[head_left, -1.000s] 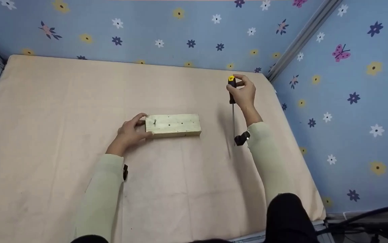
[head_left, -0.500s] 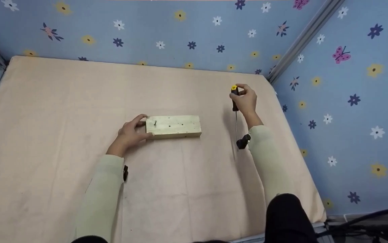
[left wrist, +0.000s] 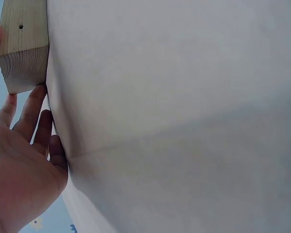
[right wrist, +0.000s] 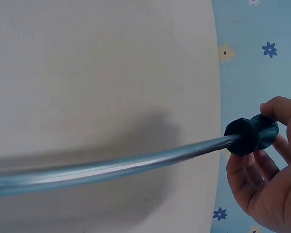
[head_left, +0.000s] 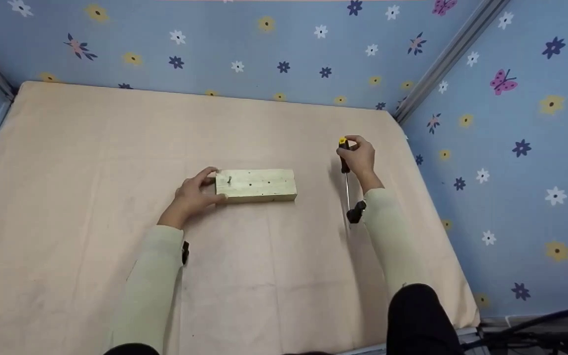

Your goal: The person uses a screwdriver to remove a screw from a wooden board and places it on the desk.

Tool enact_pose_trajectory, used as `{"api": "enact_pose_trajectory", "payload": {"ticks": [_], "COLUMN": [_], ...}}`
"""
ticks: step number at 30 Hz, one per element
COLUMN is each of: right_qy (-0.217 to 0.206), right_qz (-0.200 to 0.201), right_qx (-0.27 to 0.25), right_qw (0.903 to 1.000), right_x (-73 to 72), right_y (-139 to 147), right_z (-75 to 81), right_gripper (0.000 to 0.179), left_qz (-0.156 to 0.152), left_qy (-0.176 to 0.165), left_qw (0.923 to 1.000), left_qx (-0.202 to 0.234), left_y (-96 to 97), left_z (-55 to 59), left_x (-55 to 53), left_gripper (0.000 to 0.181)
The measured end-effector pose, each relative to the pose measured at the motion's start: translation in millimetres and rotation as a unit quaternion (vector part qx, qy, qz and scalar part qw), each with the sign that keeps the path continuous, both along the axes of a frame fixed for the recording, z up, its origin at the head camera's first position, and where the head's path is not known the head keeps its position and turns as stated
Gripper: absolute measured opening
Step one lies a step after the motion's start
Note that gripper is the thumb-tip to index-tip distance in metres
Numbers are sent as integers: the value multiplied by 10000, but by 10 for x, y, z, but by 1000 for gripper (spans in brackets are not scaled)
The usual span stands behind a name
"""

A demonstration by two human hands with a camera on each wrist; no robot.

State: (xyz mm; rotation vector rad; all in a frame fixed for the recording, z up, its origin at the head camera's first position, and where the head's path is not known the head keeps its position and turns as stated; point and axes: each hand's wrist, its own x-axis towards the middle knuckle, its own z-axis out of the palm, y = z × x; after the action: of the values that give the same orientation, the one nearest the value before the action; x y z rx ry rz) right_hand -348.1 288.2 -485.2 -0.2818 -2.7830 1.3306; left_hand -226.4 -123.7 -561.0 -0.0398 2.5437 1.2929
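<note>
A pale wooden block (head_left: 259,190) lies on the cloth-covered table, with small holes in its top and a screw (head_left: 229,180) standing up near its left end. My left hand (head_left: 194,197) grips that left end, thumb on the near side and fingers at the far corner. In the left wrist view the fingertips touch the end of the wooden block (left wrist: 24,63). To the right of the block, my right hand (head_left: 360,158) holds a screwdriver (head_left: 344,162) by its black and yellow handle. Its long metal shaft (right wrist: 111,167) points toward the person, close over the cloth.
A beige cloth (head_left: 116,133) covers the table. Blue flowered panels (head_left: 205,44) stand along the back and right side, joined by a grey metal post (head_left: 446,64). Black cables (head_left: 535,325) run beyond the table's front right corner.
My right hand has come down and nearer with the screwdriver, its handle moving slightly right. The left hand and the wooden block have stayed in place.
</note>
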Motion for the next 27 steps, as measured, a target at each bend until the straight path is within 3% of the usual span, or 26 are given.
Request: {"api": "enact_pose_trajectory", "payload": {"ticks": [11, 27], "right_qy": [-515, -738], "right_qz": [127, 218], "right_qx": [79, 591], "right_qw": [9986, 9953], "right_x": [23, 33], "right_y": [30, 35], "right_z": [-195, -349], "right_gripper": [45, 49], "left_qz": [10, 15], "left_qy": [49, 66], "left_qw": [10000, 10000], "left_qx": [-32, 67], "left_y": [2, -8], "left_z": [25, 4], "left_x": [21, 10], "left_gripper": [72, 73]}}
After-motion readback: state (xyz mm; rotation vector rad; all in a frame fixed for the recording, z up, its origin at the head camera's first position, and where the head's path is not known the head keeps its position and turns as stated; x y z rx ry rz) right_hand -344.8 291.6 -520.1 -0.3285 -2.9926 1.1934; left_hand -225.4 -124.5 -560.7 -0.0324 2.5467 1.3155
